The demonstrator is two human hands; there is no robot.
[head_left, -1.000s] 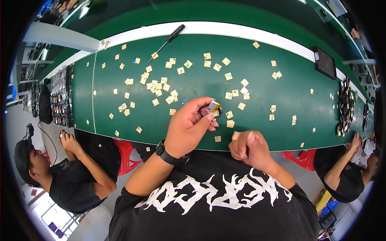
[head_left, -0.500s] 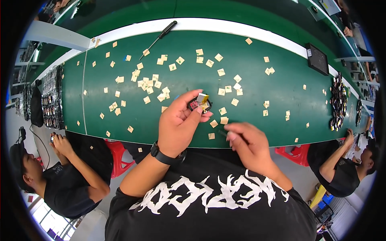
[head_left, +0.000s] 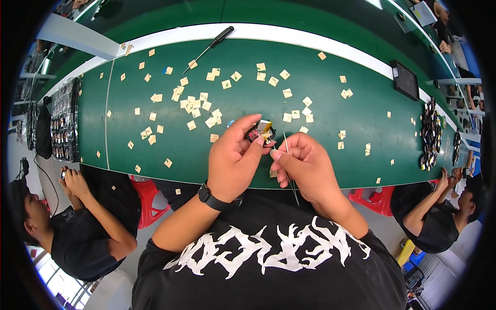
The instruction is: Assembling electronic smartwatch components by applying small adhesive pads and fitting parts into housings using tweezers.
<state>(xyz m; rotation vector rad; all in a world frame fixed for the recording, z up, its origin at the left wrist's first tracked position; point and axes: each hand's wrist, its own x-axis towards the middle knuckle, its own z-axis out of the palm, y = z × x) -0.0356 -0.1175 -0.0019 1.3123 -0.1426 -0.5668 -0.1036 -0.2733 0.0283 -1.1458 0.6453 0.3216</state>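
My left hand [head_left: 235,160], with a black watch on its wrist, pinches a small black electronic housing [head_left: 266,135] between thumb and fingers. Inside the housing, a bit of red and a silver piece with yellow tape show. Close at its right, my right hand [head_left: 307,163] is closed around thin metal tweezers [head_left: 294,192]. The tweezers slant across the fingers, one end pointing up beside the housing and the other toward my shirt. The thumb and index fingertips nearly touch the housing's lower edge; whether they pinch anything small there is hidden.
Many small cream square stickers [head_left: 191,103] lie scattered over the green table [head_left: 351,160]. A black-handled screwdriver [head_left: 222,35] rests at the back. Dark packed parts stand in trays [head_left: 64,124] at the left; black parts [head_left: 430,134] and a black bin [head_left: 405,80] are at the right. People sit on both sides.
My right hand has moved up and left to the housing, and the tweezers now show clearly in it. My left hand still holds the housing, which is slightly turned.
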